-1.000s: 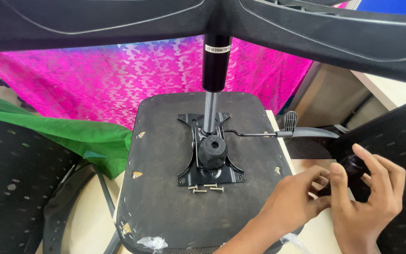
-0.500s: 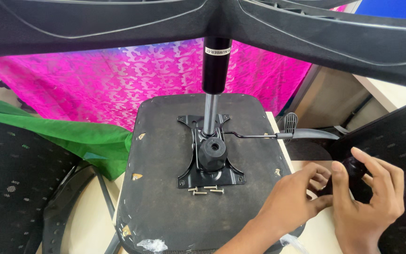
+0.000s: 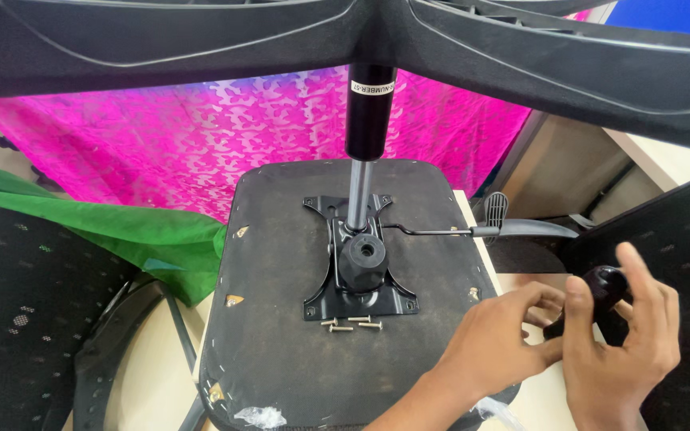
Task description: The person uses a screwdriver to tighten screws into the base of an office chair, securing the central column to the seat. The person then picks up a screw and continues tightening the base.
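Observation:
An upturned dark chair seat (image 3: 281,319) lies in front of me, with a black metal mechanism plate (image 3: 358,275) fixed to its underside. A gas cylinder (image 3: 369,112) rises from the plate to the black star base (image 3: 161,40) overhead. A lever (image 3: 513,230) sticks out to the right. Three loose screws (image 3: 351,324) lie below the plate. At the seat's right edge my right hand (image 3: 620,351) grips a black round part (image 3: 604,283). My left hand (image 3: 497,343) pinches the lower end of that part with curled fingers.
Pink patterned cloth (image 3: 161,152) hangs behind the seat and green cloth (image 3: 137,231) lies to its left. Black mesh chair parts sit at the far left (image 3: 17,319) and far right (image 3: 680,231). A pale tabletop (image 3: 153,375) shows beneath.
Both hands stay at the seat's right edge. My right fingers have spread a little, so more of the black round part shows.

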